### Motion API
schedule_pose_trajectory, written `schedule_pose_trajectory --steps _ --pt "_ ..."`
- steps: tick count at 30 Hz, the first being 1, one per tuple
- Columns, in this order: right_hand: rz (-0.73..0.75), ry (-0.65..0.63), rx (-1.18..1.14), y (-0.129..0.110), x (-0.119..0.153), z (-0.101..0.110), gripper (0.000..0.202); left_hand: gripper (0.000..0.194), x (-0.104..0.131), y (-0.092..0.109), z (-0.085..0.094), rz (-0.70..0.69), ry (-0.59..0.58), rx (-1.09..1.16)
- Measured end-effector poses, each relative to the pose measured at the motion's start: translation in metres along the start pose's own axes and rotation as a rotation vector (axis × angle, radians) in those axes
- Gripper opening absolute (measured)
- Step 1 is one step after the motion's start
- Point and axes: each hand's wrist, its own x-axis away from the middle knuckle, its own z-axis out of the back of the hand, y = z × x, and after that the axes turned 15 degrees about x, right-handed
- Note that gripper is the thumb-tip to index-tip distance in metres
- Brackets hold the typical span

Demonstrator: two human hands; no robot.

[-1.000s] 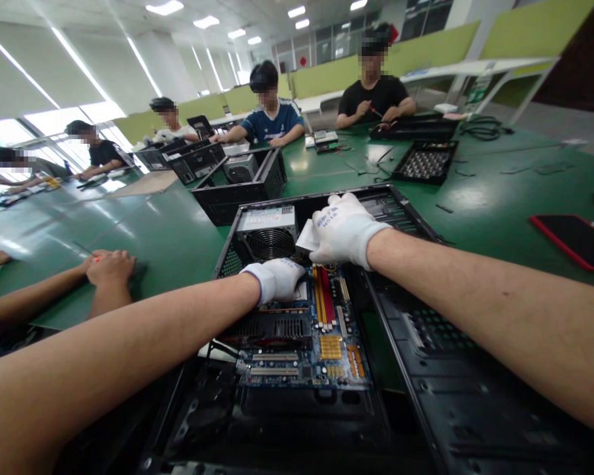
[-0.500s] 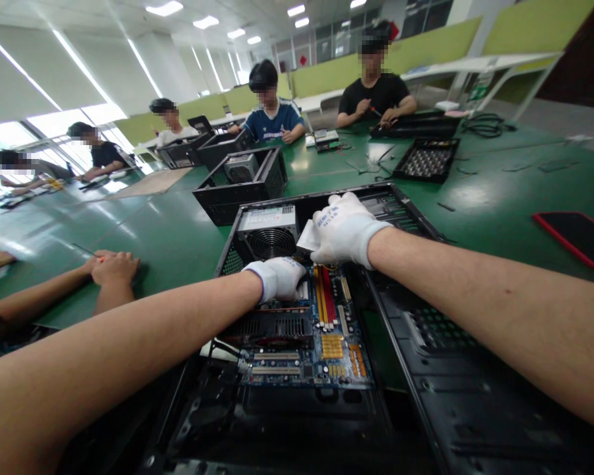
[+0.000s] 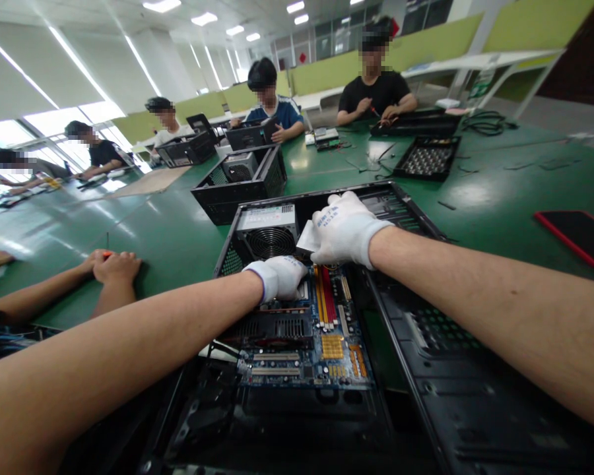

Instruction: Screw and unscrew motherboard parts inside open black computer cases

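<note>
An open black computer case (image 3: 428, 343) lies flat on the green table in front of me. Inside it sit a blue motherboard (image 3: 321, 349) with red and yellow memory slots and a grey power supply (image 3: 268, 229) with a round fan. My left hand (image 3: 277, 277), in a white glove, rests curled on the motherboard near its top left, what is under it hidden. Just beyond, my gloved right hand (image 3: 344, 227) pinches a small white sheet (image 3: 307, 236) beside the power supply.
A co-worker's hands (image 3: 111, 267) with a red-tipped tool rest on the table (image 3: 178, 231) at left. Another open case (image 3: 242, 181) stands behind mine. A black tray (image 3: 426, 159) lies further back, a red-edged phone (image 3: 577, 236) at right. Several people work along the far side.
My hands have barely shifted. A person at the back has lifted a black case upright, and the co-worker's tool at left now points upward.
</note>
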Motion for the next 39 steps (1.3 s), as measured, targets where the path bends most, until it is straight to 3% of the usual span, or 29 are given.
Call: schedule_pose_trajectory --steps 13,19,23,28,32,39 --pt "0.033 0.038 -0.037 0.000 -0.001 -0.003 0.057 0.056 -0.004 0.000 -0.003 0.005 0.035 0.063" --pt "0.033 0.018 -0.040 0.000 0.001 -0.001 0.056 0.074 -0.014 -0.002 -0.004 -0.073 -0.008 -0.007" --pt "0.048 0.012 -0.005 0.000 0.002 -0.001 0.053 0.079 -0.010 -0.002 -0.001 -0.086 0.027 0.014" --pt "0.055 -0.023 0.002 0.002 0.004 0.003 0.050 0.073 0.014 0.004 0.015 -0.043 0.080 0.063" --pt "0.126 -0.020 -0.009 0.002 0.010 0.012 0.053 0.059 0.050 0.003 0.026 -0.005 0.147 0.080" --pt "0.396 -0.041 -0.119 -0.013 0.020 0.014 0.071 0.024 0.126 0.005 0.016 -0.109 0.365 0.247"
